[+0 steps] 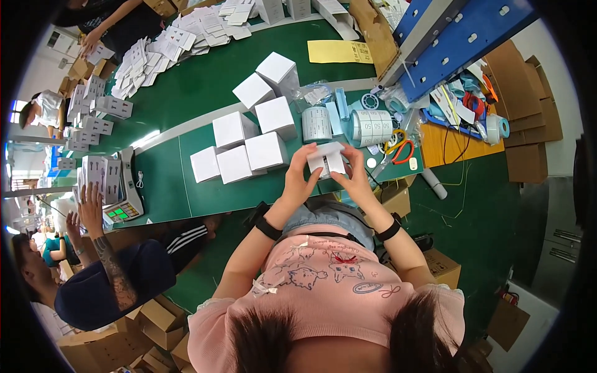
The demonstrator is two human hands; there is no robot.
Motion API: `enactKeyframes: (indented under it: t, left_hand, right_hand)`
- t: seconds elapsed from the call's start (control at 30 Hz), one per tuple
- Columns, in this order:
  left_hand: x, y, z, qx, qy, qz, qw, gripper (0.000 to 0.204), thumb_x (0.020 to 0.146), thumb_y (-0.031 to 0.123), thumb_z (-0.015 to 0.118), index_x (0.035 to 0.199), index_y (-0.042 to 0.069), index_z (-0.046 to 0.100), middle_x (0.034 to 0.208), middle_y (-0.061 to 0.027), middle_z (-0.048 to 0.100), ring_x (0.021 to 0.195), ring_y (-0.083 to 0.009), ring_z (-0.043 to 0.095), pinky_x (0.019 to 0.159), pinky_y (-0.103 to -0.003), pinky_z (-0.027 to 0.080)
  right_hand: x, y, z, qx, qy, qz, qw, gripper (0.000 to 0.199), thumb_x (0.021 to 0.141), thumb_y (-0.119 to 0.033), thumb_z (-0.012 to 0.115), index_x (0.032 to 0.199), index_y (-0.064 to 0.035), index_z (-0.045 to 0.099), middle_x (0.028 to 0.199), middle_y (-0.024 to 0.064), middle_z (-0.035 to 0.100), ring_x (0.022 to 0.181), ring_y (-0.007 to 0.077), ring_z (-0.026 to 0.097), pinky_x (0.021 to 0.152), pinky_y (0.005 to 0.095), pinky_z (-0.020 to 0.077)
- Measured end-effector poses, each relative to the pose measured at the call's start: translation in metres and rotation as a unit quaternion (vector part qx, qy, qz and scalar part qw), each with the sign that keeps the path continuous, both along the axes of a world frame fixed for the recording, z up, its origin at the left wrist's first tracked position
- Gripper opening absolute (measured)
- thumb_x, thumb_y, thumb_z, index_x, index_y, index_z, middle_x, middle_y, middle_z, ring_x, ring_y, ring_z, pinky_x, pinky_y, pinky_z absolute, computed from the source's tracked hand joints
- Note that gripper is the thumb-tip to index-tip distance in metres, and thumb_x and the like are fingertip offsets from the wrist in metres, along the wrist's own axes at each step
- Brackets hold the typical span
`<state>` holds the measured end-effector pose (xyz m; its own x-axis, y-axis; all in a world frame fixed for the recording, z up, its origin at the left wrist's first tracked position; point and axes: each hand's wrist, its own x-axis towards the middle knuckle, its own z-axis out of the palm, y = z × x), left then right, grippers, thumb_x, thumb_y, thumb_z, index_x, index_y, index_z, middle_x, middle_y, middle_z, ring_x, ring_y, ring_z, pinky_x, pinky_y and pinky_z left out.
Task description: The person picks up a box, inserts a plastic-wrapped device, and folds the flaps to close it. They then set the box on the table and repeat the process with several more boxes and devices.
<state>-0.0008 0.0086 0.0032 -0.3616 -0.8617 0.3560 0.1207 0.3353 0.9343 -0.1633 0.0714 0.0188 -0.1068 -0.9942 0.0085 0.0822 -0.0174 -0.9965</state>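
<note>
At the near edge of the green table I hold a small white box (334, 163) between both hands. My left hand (300, 176) grips its left side, with fingers and thumb curled around it. On the opposite side my right hand (356, 180) closes on the box, thumb low and fingers near the top. A pale flap seems raised on its upper side, and a dark slit shows in the middle; what is inside is too small to tell. Several plain white boxes (233, 129) stand grouped to the left of my hands. Just beyond the hands is a roll of labels (317, 124).
A second label roll (372, 127), orange-handled scissors (403, 151) and a cluttered blue tray (457, 121) lie to the right, below a blue perforated metal post (435, 59). Printed cards (177, 40) pile up far left. A co-worker's hands (91, 208) touch boxes on a scale (126, 198).
</note>
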Motion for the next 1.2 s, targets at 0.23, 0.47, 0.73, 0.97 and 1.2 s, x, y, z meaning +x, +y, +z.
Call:
enactKeyframes:
  t: [0.23,0.47,0.73,0.97,1.2]
  left_hand:
    - [0.013,0.004,0.038,-0.199,-0.17,-0.067,0.963,0.037,0.073,0.009,0.07,0.106,0.002,0.055,0.13,-0.0181,0.044,0.126,-0.0373,0.036,0.101,-0.043,0.033]
    - [0.009,0.007,0.038,-0.243,-0.295,-0.033,0.923,0.043,0.074,0.01,0.069,0.112,0.0,0.054,0.131,-0.0192,0.043,0.126,-0.0383,0.035,0.098,-0.043,0.037]
    - [0.011,0.009,0.029,-0.323,-0.323,-0.027,0.889,0.052,0.072,0.009,0.07,0.119,-0.001,0.05,0.132,-0.0206,0.041,0.126,-0.0413,0.033,0.097,-0.044,0.039]
    - [0.018,0.016,0.023,-0.313,-0.305,-0.055,0.898,0.058,0.069,0.012,0.073,0.121,0.002,0.049,0.136,-0.0214,0.035,0.127,-0.0449,0.029,0.098,-0.05,0.036]
    - [0.016,0.007,0.029,-0.277,-0.248,-0.069,0.926,0.053,0.071,0.012,0.071,0.121,0.006,0.052,0.138,-0.021,0.034,0.129,-0.0438,0.027,0.1,-0.054,0.031]
  right_hand:
    - [-0.021,0.0,0.016,-0.071,0.039,0.058,0.995,0.07,0.073,-0.007,0.067,0.135,-0.0113,0.035,0.143,0.0112,0.028,0.133,0.0248,0.027,0.103,0.0363,0.031]
    - [-0.032,-0.012,0.025,-0.184,0.333,0.112,0.918,0.038,0.071,-0.006,0.07,0.109,-0.0073,0.064,0.133,0.0132,0.045,0.126,0.0317,0.039,0.099,0.0393,0.0377]
    - [-0.022,-0.008,0.012,-0.253,0.354,0.066,0.898,0.035,0.073,-0.003,0.067,0.108,-0.007,0.063,0.13,0.0144,0.048,0.123,0.0349,0.042,0.096,0.04,0.0412]
    - [-0.023,0.003,0.016,-0.274,0.371,0.101,0.882,0.04,0.074,0.0,0.066,0.112,-0.0058,0.059,0.132,0.0152,0.045,0.125,0.0388,0.038,0.097,0.0435,0.0401]
    - [-0.027,0.0,0.016,-0.267,0.362,0.115,0.886,0.037,0.073,0.003,0.065,0.11,-0.0029,0.058,0.133,0.0165,0.043,0.125,0.0411,0.036,0.097,0.0448,0.0392]
